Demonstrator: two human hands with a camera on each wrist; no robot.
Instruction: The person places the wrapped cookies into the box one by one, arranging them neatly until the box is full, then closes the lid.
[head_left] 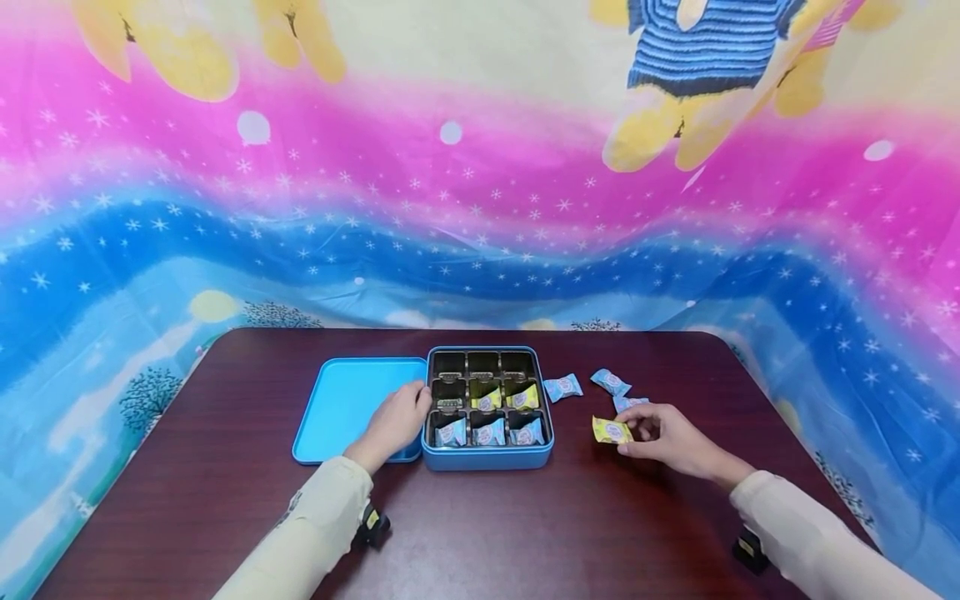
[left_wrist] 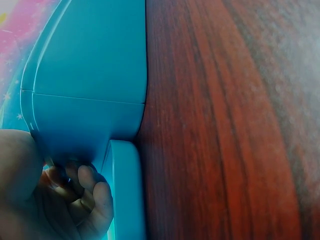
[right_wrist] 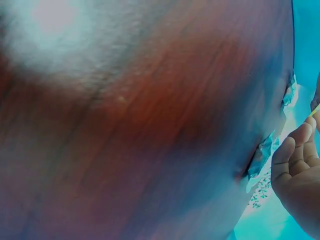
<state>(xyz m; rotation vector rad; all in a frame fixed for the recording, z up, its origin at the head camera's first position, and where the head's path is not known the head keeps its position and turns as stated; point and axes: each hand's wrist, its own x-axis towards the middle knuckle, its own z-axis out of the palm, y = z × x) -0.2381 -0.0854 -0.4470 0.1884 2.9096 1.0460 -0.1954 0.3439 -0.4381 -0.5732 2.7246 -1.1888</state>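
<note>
Through my feed I see a snowflake-printed cloth [head_left: 480,192] in pink, blue and cream behind a dark red-brown table [head_left: 525,533]. The right hand [head_left: 675,437] pinches a yellow sweet [head_left: 611,431] between thumb and fingers, over the tabletop; I can't tell whether the sweet touches it. Just beyond that grip a blue sweet [head_left: 628,403] is partly hidden by the hand. A second blue sweet [head_left: 611,382] lies farther past it, and a third blue sweet [head_left: 563,387] lies beyond and to the left, just beside the box [head_left: 487,459].

The box sits left of the grip, split into nine compartments: three blue-wrapped sweets [head_left: 489,432] fill the near row, and two yellow-wrapped sweets [head_left: 522,398] take the middle row's centre and right. On its far side from the grip, I see the left hand [head_left: 395,417] against the box wall, fingers curled; whether it grasps the wall I cannot tell. The lid [head_left: 341,400] lies partly beneath that hand.
</note>
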